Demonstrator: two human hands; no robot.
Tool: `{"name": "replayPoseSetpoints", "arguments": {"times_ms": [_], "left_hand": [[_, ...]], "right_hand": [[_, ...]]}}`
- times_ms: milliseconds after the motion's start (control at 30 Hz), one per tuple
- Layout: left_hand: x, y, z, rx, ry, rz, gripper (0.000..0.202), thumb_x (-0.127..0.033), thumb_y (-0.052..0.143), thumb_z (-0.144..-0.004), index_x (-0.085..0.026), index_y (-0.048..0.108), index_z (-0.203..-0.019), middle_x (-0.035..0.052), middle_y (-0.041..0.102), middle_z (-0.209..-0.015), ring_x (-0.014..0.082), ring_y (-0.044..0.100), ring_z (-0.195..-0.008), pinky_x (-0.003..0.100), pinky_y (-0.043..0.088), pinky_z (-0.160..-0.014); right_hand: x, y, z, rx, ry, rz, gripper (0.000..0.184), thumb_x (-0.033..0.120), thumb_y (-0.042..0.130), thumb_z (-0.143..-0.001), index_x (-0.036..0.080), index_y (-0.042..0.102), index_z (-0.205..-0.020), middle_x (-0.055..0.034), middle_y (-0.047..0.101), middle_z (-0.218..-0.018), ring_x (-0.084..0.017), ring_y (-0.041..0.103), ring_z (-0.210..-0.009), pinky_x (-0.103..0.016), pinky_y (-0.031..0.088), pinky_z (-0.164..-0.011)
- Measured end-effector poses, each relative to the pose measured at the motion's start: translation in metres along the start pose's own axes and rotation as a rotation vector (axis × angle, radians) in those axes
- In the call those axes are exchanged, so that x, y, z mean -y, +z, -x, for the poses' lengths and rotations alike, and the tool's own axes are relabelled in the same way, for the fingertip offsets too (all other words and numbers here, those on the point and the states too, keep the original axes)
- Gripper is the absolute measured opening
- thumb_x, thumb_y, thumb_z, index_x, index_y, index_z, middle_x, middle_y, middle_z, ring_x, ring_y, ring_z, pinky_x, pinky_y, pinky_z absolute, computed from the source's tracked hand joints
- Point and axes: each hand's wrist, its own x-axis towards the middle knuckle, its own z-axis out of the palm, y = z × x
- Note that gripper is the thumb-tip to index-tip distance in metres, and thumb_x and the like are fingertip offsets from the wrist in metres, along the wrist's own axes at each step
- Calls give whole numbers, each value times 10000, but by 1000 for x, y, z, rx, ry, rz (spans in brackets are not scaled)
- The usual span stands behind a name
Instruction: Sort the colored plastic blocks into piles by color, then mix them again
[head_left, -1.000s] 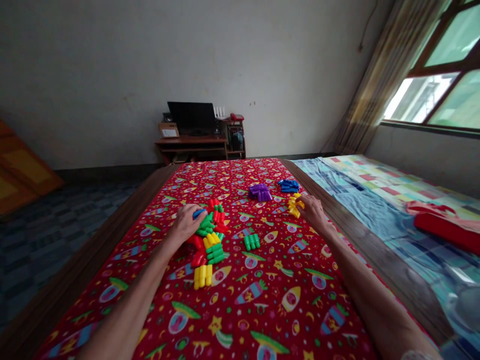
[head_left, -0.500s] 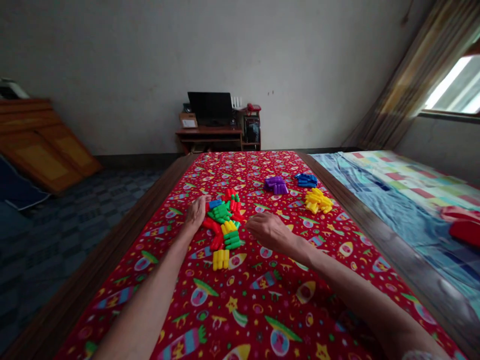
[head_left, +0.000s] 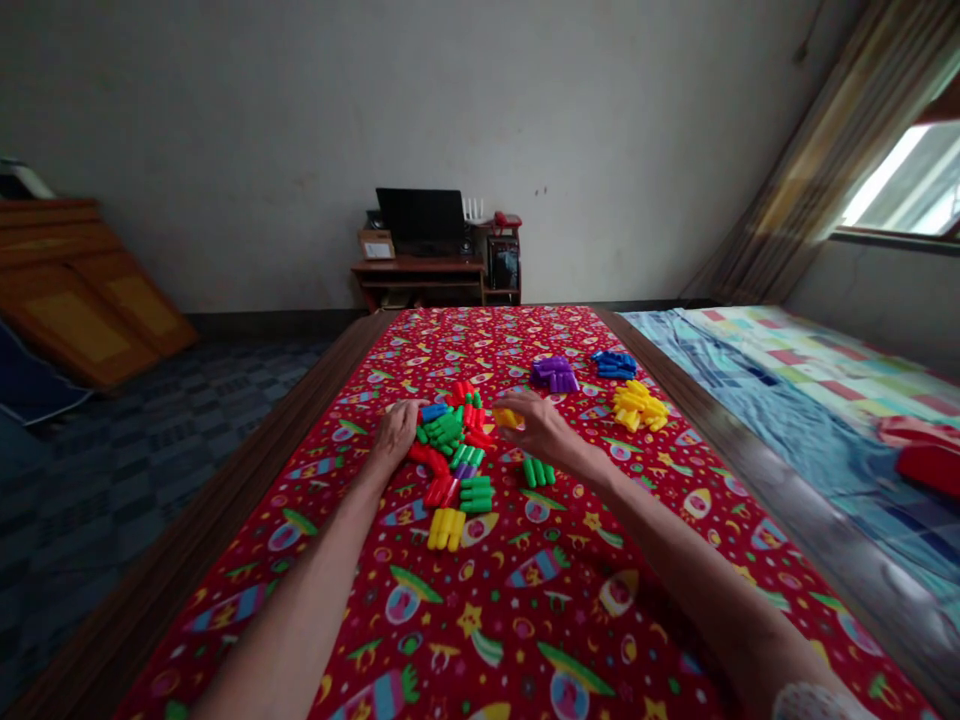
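Note:
My left hand (head_left: 396, 434) rests at the left edge of a mixed pile, its fingers extended beside a blue piece (head_left: 433, 412). My right hand (head_left: 541, 424), right of the pile, is closed on a yellow ribbed plastic block (head_left: 508, 417). In the pile lie green blocks (head_left: 444, 428), red blocks (head_left: 427, 459) and a purple piece (head_left: 465, 471). At its near side are a green block (head_left: 476, 494) and a yellow block (head_left: 447, 529). Another green block (head_left: 538, 472) lies alone below my right hand.
Sorted groups of purple blocks (head_left: 555, 374), blue blocks (head_left: 614, 364) and yellow blocks (head_left: 639, 406) lie at the far right of the red patterned cloth (head_left: 480, 650). A bed (head_left: 735, 400) adjoins the table on the right. Beyond stands a desk with a monitor (head_left: 421, 220).
My right hand has moved slightly up and away, lifting a yellow block off the pile's near side. A green block now shows on the cloth below it. My left hand stays by the pile.

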Motion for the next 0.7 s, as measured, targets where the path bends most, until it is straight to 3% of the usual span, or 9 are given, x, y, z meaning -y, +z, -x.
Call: {"name": "replayPoseSetpoints", "arguments": {"times_ms": [167,267,367,500,700], "left_hand": [[0,-2,-1,8,15,-12,471,-365,206,-877,-199,646,-898,99,705,-1038,220,628,-1045,369,456,-995],[-1,-3,-1,9,-2,-19,481,-395,205,-875,-198,643,-904,102,703,-1041,228,629,-1042,367,463,-985],[-3,-4,-2,6,-6,-33,492,-415,202,-871,-200,644,-893,105,703,-1017,236,631,-1035,373,466,-981],[-2,-4,-2,1,2,-36,501,-441,201,-867,-206,644,-870,104,705,-999,239,634,-1017,377,476,-970],[1,-3,-3,-6,6,-31,476,-431,222,-869,-211,643,-851,100,709,-992,237,638,-995,378,482,-961]], "right_hand": [[-60,-86,36,-191,314,322,313,184,559,-804,175,671,-1097,-124,704,-1082,-244,636,-1029,-401,477,-912],[-89,-119,62,-133,589,454,355,160,550,-761,135,700,-1082,-127,734,-962,-247,674,-908,-369,493,-856],[-101,-133,78,-48,750,482,391,162,539,-757,123,710,-1107,-126,744,-937,-245,684,-894,-336,496,-829],[-99,-137,82,-51,811,480,388,162,531,-772,106,716,-1109,-142,741,-998,-249,678,-978,-316,487,-866],[-81,-140,59,-255,759,423,325,178,509,-829,104,732,-1054,-153,744,-980,-258,694,-923,-354,498,-868]]}}
